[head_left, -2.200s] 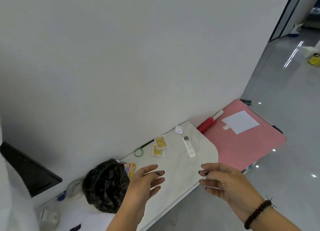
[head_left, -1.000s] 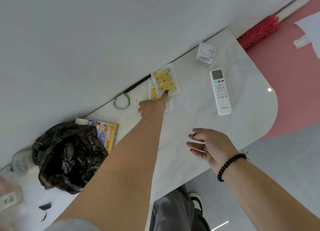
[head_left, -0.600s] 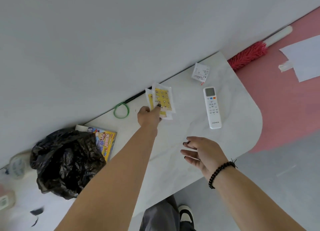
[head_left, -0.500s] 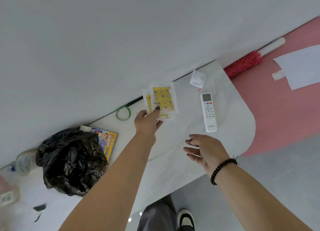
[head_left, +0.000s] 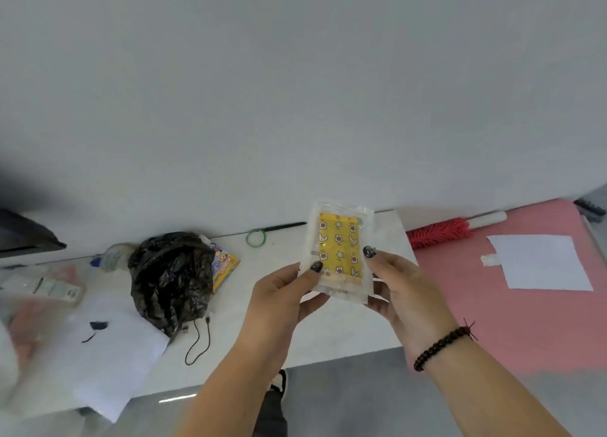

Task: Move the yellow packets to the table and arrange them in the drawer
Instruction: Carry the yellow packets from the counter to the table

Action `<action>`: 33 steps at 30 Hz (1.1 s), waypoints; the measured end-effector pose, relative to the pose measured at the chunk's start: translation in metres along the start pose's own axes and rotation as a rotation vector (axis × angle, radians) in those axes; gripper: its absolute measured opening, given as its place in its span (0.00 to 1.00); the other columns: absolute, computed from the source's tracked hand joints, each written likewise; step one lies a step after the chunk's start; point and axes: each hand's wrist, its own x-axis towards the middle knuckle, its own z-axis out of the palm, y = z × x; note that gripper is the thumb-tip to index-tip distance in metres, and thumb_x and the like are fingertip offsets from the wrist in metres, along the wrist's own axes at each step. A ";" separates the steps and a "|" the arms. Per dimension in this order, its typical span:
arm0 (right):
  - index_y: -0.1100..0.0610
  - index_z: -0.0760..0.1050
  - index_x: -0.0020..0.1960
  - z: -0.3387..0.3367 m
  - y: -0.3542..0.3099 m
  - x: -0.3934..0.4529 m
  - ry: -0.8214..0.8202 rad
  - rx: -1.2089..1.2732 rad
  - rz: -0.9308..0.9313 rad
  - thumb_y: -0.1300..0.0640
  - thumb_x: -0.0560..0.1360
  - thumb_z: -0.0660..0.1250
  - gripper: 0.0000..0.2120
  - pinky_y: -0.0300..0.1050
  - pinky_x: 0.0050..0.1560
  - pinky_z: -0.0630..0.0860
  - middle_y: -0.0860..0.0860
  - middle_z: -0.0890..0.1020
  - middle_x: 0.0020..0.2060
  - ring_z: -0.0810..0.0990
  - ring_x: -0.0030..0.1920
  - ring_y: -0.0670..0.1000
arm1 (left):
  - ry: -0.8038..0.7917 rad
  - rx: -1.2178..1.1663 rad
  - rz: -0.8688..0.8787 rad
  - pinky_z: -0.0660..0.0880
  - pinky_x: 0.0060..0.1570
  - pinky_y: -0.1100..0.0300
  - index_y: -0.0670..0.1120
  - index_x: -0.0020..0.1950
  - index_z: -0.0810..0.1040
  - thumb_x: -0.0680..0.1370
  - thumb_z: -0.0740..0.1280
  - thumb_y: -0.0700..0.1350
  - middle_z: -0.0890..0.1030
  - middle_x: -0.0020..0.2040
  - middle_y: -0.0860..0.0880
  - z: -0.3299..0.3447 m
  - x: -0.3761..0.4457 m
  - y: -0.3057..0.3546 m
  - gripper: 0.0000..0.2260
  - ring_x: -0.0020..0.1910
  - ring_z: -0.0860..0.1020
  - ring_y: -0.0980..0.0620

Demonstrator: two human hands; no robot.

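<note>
The yellow packets, clear plastic sleeves with a yellow star-and-moon print, are held up above the white table. My left hand grips their lower left edge with the thumb on the front. On the lower right edge my right hand holds them the same way. A second packet seems to lie behind the front one, though only its edge shows. No drawer is in view.
A crumpled black plastic bag sits at the table's left, with a colourful box beside it and a green ring by the wall. A red duster and white paper lie on the pink surface at right.
My left hand picked the packets off the table by the wall and drew them toward me. My right hand came up and took hold of their right edge. The camera view shifted.
</note>
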 end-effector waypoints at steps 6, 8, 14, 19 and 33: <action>0.60 0.79 0.53 -0.009 -0.003 -0.091 -0.280 -0.112 0.005 0.61 0.73 0.68 0.09 0.43 0.38 0.77 0.56 0.86 0.46 0.84 0.43 0.52 | 0.182 0.114 0.183 0.79 0.45 0.63 0.47 0.51 0.85 0.79 0.65 0.43 0.87 0.45 0.49 0.004 -0.131 -0.023 0.09 0.44 0.83 0.57; 0.60 0.79 0.52 -0.002 0.001 -0.118 -0.357 -0.131 0.038 0.61 0.73 0.68 0.08 0.44 0.37 0.77 0.56 0.86 0.46 0.84 0.43 0.53 | 0.247 0.132 0.223 0.80 0.44 0.64 0.49 0.49 0.85 0.79 0.65 0.43 0.87 0.44 0.50 -0.003 -0.170 -0.026 0.08 0.43 0.83 0.57; 0.64 0.79 0.53 0.042 0.028 -0.193 -0.614 -0.175 0.135 0.67 0.73 0.65 0.09 0.55 0.52 0.78 0.59 0.85 0.47 0.83 0.48 0.58 | 0.490 0.141 0.383 0.80 0.50 0.60 0.50 0.49 0.84 0.80 0.63 0.44 0.86 0.44 0.53 -0.047 -0.273 -0.035 0.10 0.46 0.83 0.54; 0.65 0.79 0.52 0.082 0.079 -0.251 -0.784 -0.296 0.209 0.70 0.74 0.64 0.09 0.49 0.45 0.81 0.59 0.85 0.47 0.84 0.44 0.56 | 0.794 -0.009 0.456 0.80 0.53 0.48 0.48 0.51 0.82 0.78 0.66 0.40 0.86 0.44 0.47 -0.098 -0.343 -0.078 0.06 0.48 0.83 0.43; 0.66 0.77 0.55 0.164 0.266 -0.464 -1.072 -0.516 0.335 0.72 0.74 0.63 0.11 0.46 0.37 0.82 0.61 0.84 0.48 0.84 0.43 0.57 | 1.238 -0.222 0.449 0.80 0.45 0.58 0.43 0.45 0.78 0.77 0.69 0.44 0.85 0.37 0.48 -0.220 -0.587 -0.211 0.05 0.35 0.80 0.56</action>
